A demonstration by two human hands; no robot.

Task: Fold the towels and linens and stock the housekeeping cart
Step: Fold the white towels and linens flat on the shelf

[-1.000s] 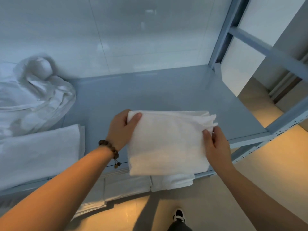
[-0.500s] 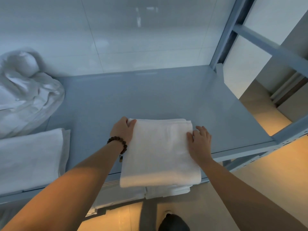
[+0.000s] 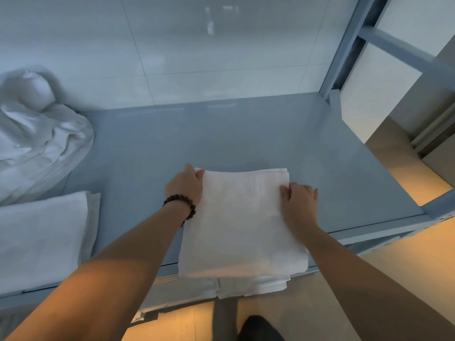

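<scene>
A folded white towel lies flat on the grey shelf, its near edge hanging slightly over the shelf's front. My left hand, with a bead bracelet at the wrist, grips the towel's far left corner, thumb on top. My right hand holds the far right edge with curled fingers and the thumb on the cloth.
A folded white linen lies at the shelf's left, a crumpled white sheet behind it. More folded white pieces sit on the shelf below. A grey upright post stands at the back right, tiled wall behind.
The towel came down from my hands' lift onto the shelf and slid further back. Both hands stayed at its far corners.
</scene>
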